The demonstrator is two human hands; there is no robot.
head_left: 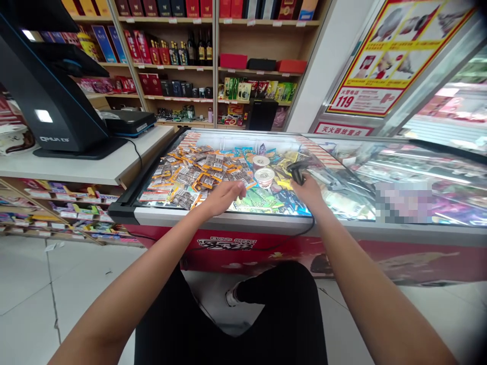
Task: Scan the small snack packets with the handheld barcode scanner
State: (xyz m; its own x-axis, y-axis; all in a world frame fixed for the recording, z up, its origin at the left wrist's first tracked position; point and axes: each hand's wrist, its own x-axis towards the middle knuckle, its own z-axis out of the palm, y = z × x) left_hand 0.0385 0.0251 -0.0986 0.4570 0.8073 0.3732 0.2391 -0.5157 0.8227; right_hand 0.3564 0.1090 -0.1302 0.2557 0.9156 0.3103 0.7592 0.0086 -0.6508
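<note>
A black point-of-sale screen on a slanted stand (pixel 45 91) sits on the white counter (pixel 87 165) at left, with a flat black device (pixel 127 121) behind it, and wooden wall shelves of boxes and bottles (pixel 213 56) fill the background; a red-and-yellow poster (pixel 395 50) leans at right. Straight ahead stands a long red chest freezer with a sliding glass top (pixel 266 220), holding orange-and-grey ice-cream packets (pixel 194 175) on the left, two round white tubs (pixel 264 175) in the middle and green and yellow wrappers (pixel 262 200) in front. The left hand (pixel 222 196) reaches over the freezer's near edge, palm down, fingers loosely curled and holding nothing, just above the packets. The right hand (pixel 309 191) is closed around a black handheld barcode scanner (pixel 297 171), which points down over the glass near the tubs, its black cable (pixel 304 230) trailing over the freezer rim
</note>
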